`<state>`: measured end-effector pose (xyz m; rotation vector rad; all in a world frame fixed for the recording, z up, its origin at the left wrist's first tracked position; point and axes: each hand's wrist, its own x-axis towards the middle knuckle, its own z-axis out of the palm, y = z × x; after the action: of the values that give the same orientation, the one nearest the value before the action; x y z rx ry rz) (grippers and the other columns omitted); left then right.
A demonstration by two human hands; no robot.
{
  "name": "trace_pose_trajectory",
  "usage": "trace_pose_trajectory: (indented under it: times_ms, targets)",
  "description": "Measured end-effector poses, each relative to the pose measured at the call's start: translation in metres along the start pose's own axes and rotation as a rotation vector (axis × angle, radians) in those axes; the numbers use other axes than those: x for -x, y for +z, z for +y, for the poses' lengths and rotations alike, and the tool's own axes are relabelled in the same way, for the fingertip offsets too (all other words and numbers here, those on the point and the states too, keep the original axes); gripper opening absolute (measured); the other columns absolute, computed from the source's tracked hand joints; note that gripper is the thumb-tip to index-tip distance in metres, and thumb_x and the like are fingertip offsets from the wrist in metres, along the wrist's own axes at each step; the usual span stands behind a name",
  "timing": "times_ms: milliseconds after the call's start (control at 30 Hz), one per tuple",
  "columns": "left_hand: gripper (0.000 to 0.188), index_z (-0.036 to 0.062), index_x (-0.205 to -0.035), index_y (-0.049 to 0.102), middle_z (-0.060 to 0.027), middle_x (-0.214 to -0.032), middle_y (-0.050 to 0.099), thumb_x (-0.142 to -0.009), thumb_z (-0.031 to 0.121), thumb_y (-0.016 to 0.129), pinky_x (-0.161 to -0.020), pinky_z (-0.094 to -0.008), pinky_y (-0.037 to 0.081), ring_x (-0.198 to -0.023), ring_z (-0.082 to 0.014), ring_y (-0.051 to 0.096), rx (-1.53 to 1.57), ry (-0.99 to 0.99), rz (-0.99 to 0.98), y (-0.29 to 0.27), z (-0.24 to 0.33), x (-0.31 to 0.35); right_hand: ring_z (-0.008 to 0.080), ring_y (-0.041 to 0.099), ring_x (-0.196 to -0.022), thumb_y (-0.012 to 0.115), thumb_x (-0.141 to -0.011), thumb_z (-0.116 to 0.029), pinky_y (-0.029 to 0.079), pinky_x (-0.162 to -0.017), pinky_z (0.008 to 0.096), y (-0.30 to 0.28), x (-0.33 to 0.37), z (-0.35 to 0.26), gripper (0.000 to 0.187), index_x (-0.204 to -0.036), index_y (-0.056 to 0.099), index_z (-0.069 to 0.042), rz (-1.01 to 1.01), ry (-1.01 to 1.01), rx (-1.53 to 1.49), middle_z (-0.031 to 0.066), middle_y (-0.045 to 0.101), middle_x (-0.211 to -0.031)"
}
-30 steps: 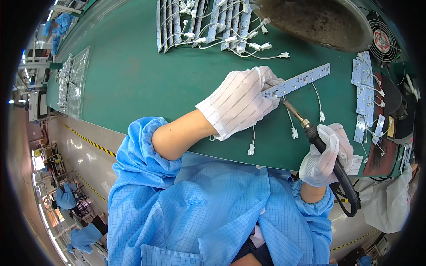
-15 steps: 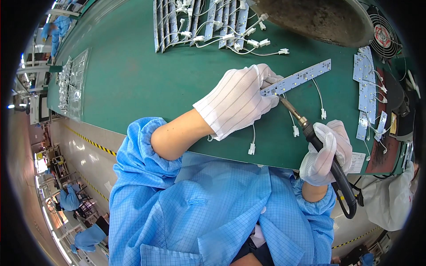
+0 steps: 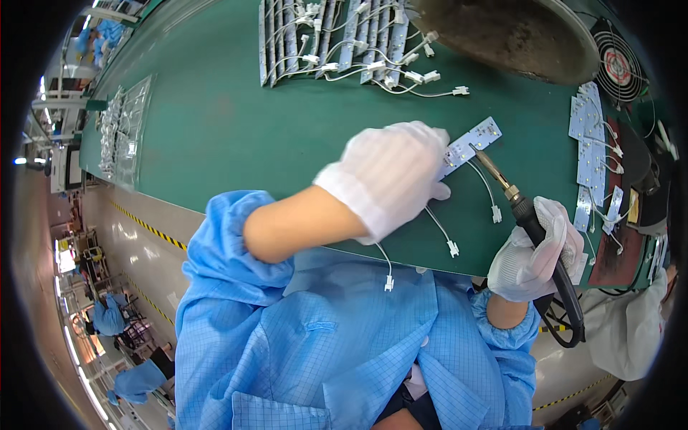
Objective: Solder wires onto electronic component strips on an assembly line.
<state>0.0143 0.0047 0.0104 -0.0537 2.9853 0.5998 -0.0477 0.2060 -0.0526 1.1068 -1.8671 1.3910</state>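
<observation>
My left hand (image 3: 390, 175), in a white striped glove, is closed on an LED strip board (image 3: 471, 145), covering its lower left part. White wires with small plugs (image 3: 453, 248) hang from the board toward the table's near edge. My gloved right hand (image 3: 537, 251) wraps round the black handle of a soldering iron (image 3: 527, 215). The iron's tip touches or hovers just over the board's face, to the right of my left fingers; I cannot tell which.
Several LED strips with wires (image 3: 344, 43) lie at the back of the green table (image 3: 236, 136). A dark round-edged lamp or hood (image 3: 512, 36) overhangs the back right, beside a fan (image 3: 618, 61). Short boards (image 3: 590, 150) are stacked at right; clear plastic packs (image 3: 129, 136) lie at left.
The board has slid down and left through my left hand's position, so less of it sticks out. The iron's tip has shifted right and slightly up along it.
</observation>
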Motion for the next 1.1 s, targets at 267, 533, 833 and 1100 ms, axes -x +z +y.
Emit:
trace_pose_trajectory:
  times_ms: [267, 533, 833, 1100]
  targets:
    - [0.029, -0.0057, -0.091, 0.062, -0.0190, -0.071, 0.058, -0.075, 0.019, 0.064, -0.063, -0.0392, 0.046, -0.068, -0.0342, 0.058, 0.551, -0.165, -0.105, 0.012, -0.013, -0.014, 0.0242, 0.056, -0.063, 0.041, -0.085, -0.005, 0.046, -0.055, 0.0340, -0.005, 0.000, -0.003, 0.025, -0.105, 0.048, 0.008, -0.076, 0.034, -0.120, 0.0218, 0.060, -0.087]
    - [0.030, -0.0045, -0.090, 0.062, -0.0185, -0.068, 0.056, -0.074, 0.021, 0.065, -0.062, -0.0388, 0.045, -0.067, -0.0336, 0.056, 0.512, -0.046, 0.063, 0.021, -0.015, -0.012, 0.0221, 0.052, -0.063, 0.041, -0.085, -0.009, 0.045, -0.057, 0.0332, -0.005, -0.006, -0.003, 0.024, -0.104, 0.050, 0.004, -0.185, 0.042, -0.162, 0.0223, 0.060, -0.085]
    - [0.029, -0.0028, -0.091, 0.064, -0.0166, -0.071, 0.056, -0.075, 0.021, 0.064, -0.062, -0.0379, 0.045, -0.068, -0.0318, 0.056, 0.479, 0.000, 0.097, 0.024, -0.015, -0.010, 0.0224, 0.052, -0.064, 0.042, -0.084, -0.009, 0.044, -0.058, 0.0321, -0.004, -0.003, -0.005, 0.023, -0.100, 0.051, 0.003, -0.126, 0.116, -0.196, 0.0216, 0.060, -0.085]
    - [0.028, -0.0019, -0.092, 0.065, -0.0140, -0.075, 0.057, -0.077, 0.021, 0.063, -0.062, -0.0380, 0.045, -0.068, -0.0286, 0.056, 0.382, 0.049, 0.107, 0.024, -0.015, -0.009, 0.0226, 0.051, -0.064, 0.043, -0.084, -0.010, 0.044, -0.058, 0.0323, 0.000, -0.003, -0.006, 0.023, -0.101, 0.051, 0.004, -0.087, 0.145, -0.222, 0.0208, 0.060, -0.083]
